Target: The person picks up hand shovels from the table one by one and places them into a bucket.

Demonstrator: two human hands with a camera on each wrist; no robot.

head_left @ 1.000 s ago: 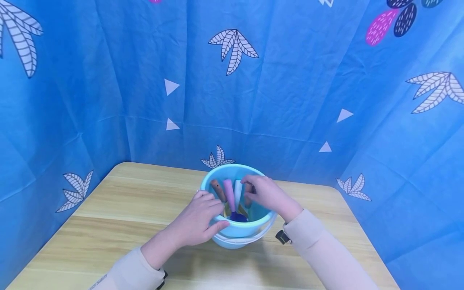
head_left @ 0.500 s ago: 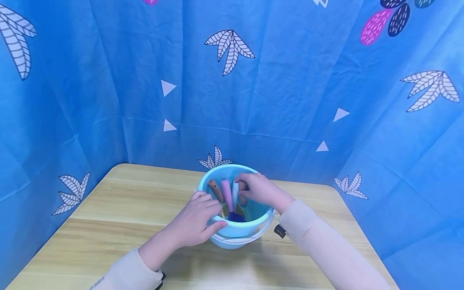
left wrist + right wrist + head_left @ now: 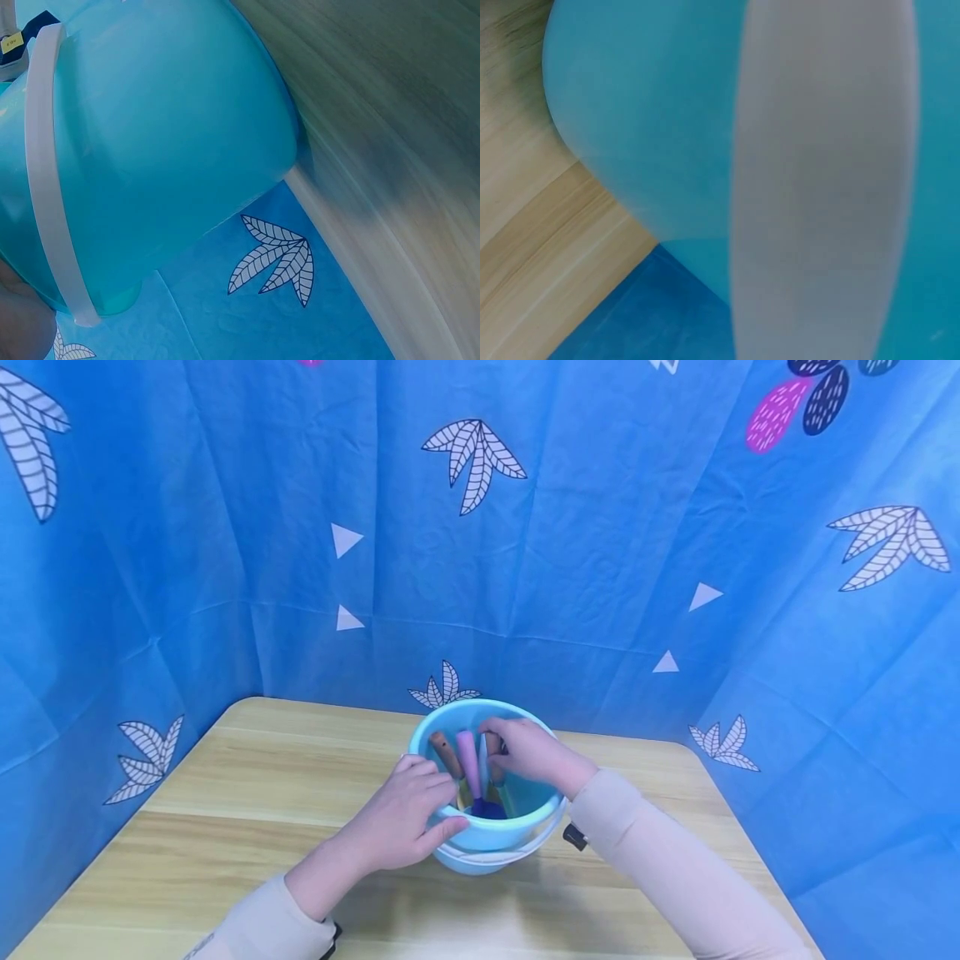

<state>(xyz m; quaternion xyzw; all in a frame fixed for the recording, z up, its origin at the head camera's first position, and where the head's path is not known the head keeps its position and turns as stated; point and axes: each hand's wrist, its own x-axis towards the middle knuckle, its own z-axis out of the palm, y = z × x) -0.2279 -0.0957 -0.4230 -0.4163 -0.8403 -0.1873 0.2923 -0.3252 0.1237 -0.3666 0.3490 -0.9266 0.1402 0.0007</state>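
Observation:
A light blue bucket (image 3: pixel 517 825) stands on the table with several handled tools in it. My left hand (image 3: pixel 408 814) grips its near-left rim, the thumb outside. My right hand (image 3: pixel 531 753) reaches in over the right side and holds a brown-handled tool (image 3: pixel 492 743) whose lower end is mostly hidden. Next to that are a pale blue handle (image 3: pixel 483 767), a pink handle (image 3: pixel 467 756) and, at the left, another brown handle (image 3: pixel 444 752). A dark blue tool head (image 3: pixel 489 811) shows low inside. In the left wrist view, part of my left hand (image 3: pixel 22 315) appears at the rim.
The bucket's white carrying handle (image 3: pixel 821 180) hangs down on its near side. Under it lies a wood-grain table (image 3: pixel 300 760) with rounded far corners. Blue curtains (image 3: pixel 600 527) with leaf prints close off the back and both sides.
My right hand has moved left inside the bucket with the brown-handled tool, towards the pale blue handle. The left hand keeps its hold on the rim. The head view has shifted slightly.

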